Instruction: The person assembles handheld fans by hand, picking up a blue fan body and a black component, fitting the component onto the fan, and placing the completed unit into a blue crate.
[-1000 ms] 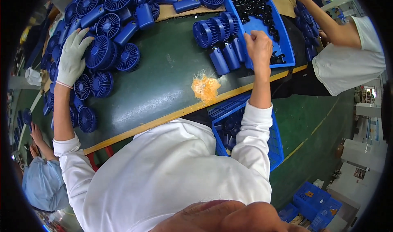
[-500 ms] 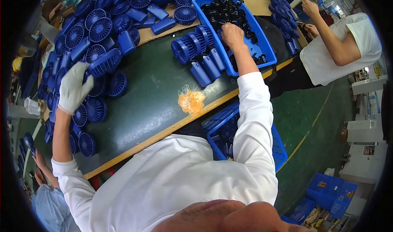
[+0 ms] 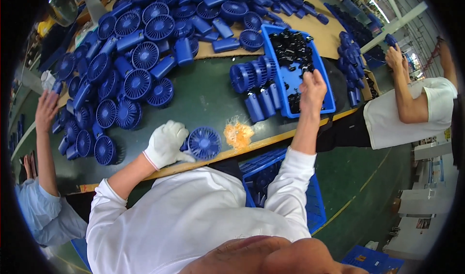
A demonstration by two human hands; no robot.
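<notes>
1. Blue fan (image 3: 204, 143): near the edge of the table (image 3: 203, 97), beside an orange patch (image 3: 238, 135).
2. Left hand (image 3: 167, 143) (white-gloved) grasps it.
3. Right hand (image 3: 313, 91): fingers curled over a blue tray (image 3: 292, 78); cannot tell whether holding anything.

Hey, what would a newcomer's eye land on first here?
Probably the heap of dark blue plastic fans, upper left. Next, the white-gloved left hand holding a round-headed blue fan near the table's yellow edge, and the bare right hand above the blue rectangular plastic tray of shiny black parts.
</notes>
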